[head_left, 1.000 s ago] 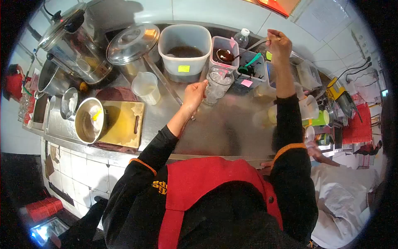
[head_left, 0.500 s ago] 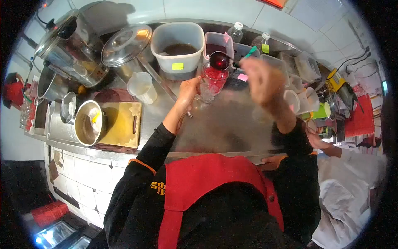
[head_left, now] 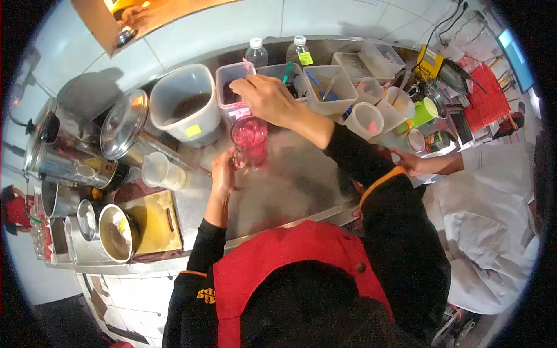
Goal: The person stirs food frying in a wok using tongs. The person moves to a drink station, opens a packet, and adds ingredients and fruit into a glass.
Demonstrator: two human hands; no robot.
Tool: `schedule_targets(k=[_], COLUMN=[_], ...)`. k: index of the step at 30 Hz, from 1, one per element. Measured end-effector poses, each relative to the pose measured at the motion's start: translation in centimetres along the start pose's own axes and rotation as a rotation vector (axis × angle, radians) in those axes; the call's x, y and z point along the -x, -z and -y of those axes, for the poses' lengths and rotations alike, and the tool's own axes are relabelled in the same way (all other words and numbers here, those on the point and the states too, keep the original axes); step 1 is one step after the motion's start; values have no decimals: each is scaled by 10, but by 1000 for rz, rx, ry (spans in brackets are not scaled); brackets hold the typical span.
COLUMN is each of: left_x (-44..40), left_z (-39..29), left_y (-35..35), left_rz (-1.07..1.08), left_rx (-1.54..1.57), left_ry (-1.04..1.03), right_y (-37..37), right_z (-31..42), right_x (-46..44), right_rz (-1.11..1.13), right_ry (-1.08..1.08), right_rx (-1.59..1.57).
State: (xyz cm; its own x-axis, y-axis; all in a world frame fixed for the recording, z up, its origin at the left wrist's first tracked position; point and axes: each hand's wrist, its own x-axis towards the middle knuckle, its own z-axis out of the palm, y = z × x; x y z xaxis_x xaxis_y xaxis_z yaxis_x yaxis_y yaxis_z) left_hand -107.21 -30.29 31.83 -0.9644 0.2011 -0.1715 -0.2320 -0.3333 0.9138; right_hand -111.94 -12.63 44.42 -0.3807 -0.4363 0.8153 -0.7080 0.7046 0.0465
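My left hand (head_left: 223,171) is closed on the handle of a glass mug (head_left: 250,139), which stands on the steel counter and holds ice and red liquid. Above and behind the mug, my right hand (head_left: 264,100) reaches over the tub of dark red liquid (head_left: 232,72). Its fingers are bent together at the tub's edge; what they grip is hidden, and the ladle cannot be made out. Just right of that tub is a container with a green-handled utensil (head_left: 288,72).
A large tub of brown liquid (head_left: 188,110), a measuring jug (head_left: 162,171), a bowl (head_left: 118,232) and a yellow board (head_left: 154,223) lie left. Cups (head_left: 365,120) and more tubs sit right. A co-worker's hand (head_left: 412,163) shows at the right counter edge.
The view has turned. My right hand moved from high at the right to the red tub. Red liquid now colours the ice in the mug. The dark ladle bowl seen over the mug is out of sight.
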Motion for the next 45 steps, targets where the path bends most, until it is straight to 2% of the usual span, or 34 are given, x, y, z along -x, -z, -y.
schedule_targets(k=[2,3,5,7,9,10,11,13,15,17,18,20,21,23,24,26,27,29,32,33,35,37,39,40,41,42,43,44,45], left_x=[-2,-4,3,18,32,39,45,58,68,73,76,78,78,78,78,78,78,77,77,77,77,77,76,75,75,74,74,73,73], left_z=[8,16,3,-13,-19,-20,-20,-18,-17,-15,-14,-8,-6,-4,-2,0,0,2,6,5,5,5,5,7,9,12,12,12,12], left_y=[12,21,20,19,24,30,33,30,25,19,16,14,13,11,10,8,7,6,6,5,4,6,4,5,6,6,4,3,1], left_rz=[25,31,-164,-211,-263,-241,-222,-218,-189,-162,-159,-135,-104,-104,-100,-95,-90,-85,-74,-64,-72,-60,-103,-92,-84,-78,-131,-87,-44], left_rx=[-156,-161,-445,-405,-363,-352,-341,-310,-265,-285,-288,-275,-259,-267,-258,-248,-246,-242,-229,-218,-206,-275,-254,-269,-281,-290,-280,-353,-424], left_ry=[-105,-104,-353,-340,-327,-293,-257,-240,-206,-206,-192,-182,-175,-154,-144,-134,-124,-116,-93,-74,-65,-45,-71,-55,-34,-55,-72,-128,-175], right_y=[-6,-4,7,27,47,54,38,43,45,51,55,64,65,62,63,76,77,77,63,58,48,40,51,13,42,46,41,62,44], right_z=[-15,-24,-44,-88,-149,-182,-246,-304,-328,-319,-319,-324,-329,-344,-345,-319,-315,-315,-310,-313,-326,-347,-330,-425,-373,-342,-379,-308,-364], right_x=[1,0,-7,-1,19,35,71,125,170,181,179,181,181,178,183,168,163,162,177,180,189,230,227,310,265,229,274,206,259], right_rz=[59,55,-177,-58,28,148,135,590,732,862,863,1047,1050,945,950,615,615,606,612,608,1017,1044,678,761,710,641,824,677,602], right_ry=[-232,-237,-274,-560,-537,-676,-729,-775,-753,-1105,-1101,-962,-964,-796,-796,-599,-598,-780,-747,-739,-873,-727,-811,-854,-756,-1264,-763,-1102,-1332], right_rx=[-97,-94,-26,93,315,388,499,600,548,632,628,479,476,550,547,903,903,944,949,945,738,693,383,568,397,427,517,236,322])
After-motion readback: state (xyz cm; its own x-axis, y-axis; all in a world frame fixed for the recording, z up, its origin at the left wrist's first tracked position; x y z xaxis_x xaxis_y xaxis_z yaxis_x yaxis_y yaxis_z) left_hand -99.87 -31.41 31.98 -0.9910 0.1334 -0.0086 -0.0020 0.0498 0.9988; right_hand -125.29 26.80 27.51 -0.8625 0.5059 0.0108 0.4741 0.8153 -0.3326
